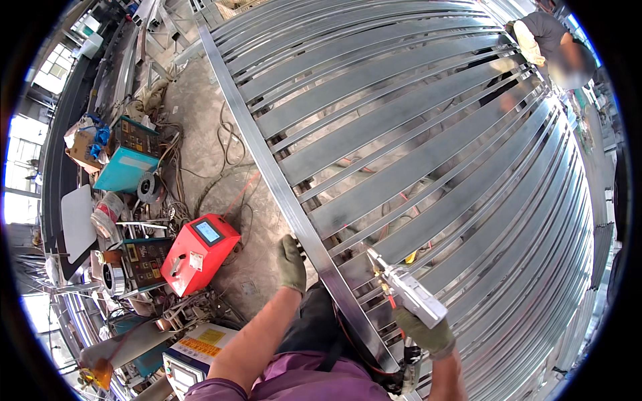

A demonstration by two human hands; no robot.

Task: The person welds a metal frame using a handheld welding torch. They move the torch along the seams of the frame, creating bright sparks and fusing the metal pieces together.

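My right hand, in an olive work glove, is closed around a silver handheld welding gun. The gun's narrow nozzle points up and left, close to the slats just inside the long edge rail. My left hand, gloved alike, is beside the outer side of this metal rail. Its fingers look loosely bent with nothing seen in them; whether they touch the rail I cannot tell. Below both hands spreads a large metal frame of parallel wide and narrow slats.
A red machine with a screen stands on the floor at left. Behind it are a teal machine, cables and wire spools. A blue-and-white cabinet is near my left forearm. Another person bends over the frame's far right corner.
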